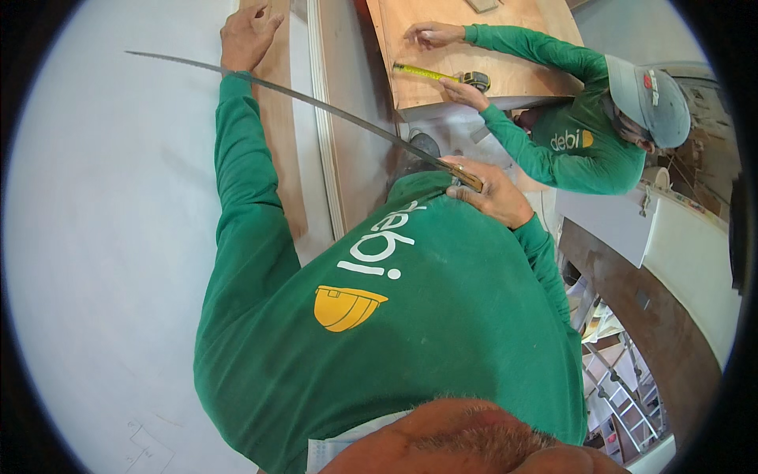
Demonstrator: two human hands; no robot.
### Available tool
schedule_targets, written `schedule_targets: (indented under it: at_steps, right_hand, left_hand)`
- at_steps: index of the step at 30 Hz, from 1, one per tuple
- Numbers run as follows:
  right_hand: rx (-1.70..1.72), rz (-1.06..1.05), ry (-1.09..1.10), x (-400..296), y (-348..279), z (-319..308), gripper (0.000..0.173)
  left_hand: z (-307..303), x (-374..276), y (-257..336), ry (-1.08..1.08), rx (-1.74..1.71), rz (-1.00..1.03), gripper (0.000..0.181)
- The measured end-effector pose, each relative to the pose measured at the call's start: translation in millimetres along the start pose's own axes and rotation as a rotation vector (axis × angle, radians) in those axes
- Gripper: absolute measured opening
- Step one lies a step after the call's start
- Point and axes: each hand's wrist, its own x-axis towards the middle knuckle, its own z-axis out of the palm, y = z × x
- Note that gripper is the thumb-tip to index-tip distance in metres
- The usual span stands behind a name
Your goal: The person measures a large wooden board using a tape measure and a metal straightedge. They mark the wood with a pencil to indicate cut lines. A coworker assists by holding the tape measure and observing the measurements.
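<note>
My right hand [494, 192] is closed around the brown handle of a handsaw [331, 109], held near my waist. The narrow blade is seen nearly edge-on, with fine teeth along part of it, and it stretches up and left across my left wrist in the view; whether it touches the sleeve I cannot tell. My left hand [249, 38] is raised at the top left, fingers loosely bent and apart, with nothing seen in it. It is beside a wooden board [278, 136] along a large white panel [106, 207]; contact is unclear.
At the top right, a co-worker in a cap [648, 101] leans over a plywood box [503, 53], one hand at an extended tape measure [474, 80]. A long pale layered strip [323, 118] runs beside the board. Pencil lines mark the white panel's lower part. Metal ladders [628, 409] stand lower right.
</note>
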Motion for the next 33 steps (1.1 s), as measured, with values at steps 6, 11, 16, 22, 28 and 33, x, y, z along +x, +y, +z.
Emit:
schedule_targets:
  at_steps: [6, 11, 16, 22, 28, 33]
  right_hand:
    - [-0.044, -0.045, 0.026, 5.9, 4.2, -0.6, 0.054]
    - [-0.028, -0.033, 0.012, 2.6, -2.3, -5.0, 0.054]
    - [-0.028, -0.043, 0.016, 4.0, -9.2, -16.1, 0.053]
    - [-0.069, -0.054, 0.009, 8.0, -14.2, -35.8, 0.054]
    - [-0.073, -0.046, -0.013, 11.6, -14.9, -49.1, 0.054]
    - [-0.033, 0.017, -0.033, 12.6, -14.7, -54.5, 0.053]
  left_hand:
    - [9.1, 1.5, -4.0, -0.005, 0.004, 0.015, 0.060]
    - [2.4, 7.1, -1.8, 0.004, 0.008, 0.049, 0.060]
    - [1.1, 19.6, 3.7, -0.014, 0.014, 0.037, 0.060]
    - [0.1, 44.1, 14.7, -0.032, 0.044, 0.036, 0.061]
    - [6.6, 56.7, 24.1, -0.020, 0.049, 0.050, 0.061]
    - [12.9, 62.7, 24.1, -0.026, 0.057, 0.081, 0.060]
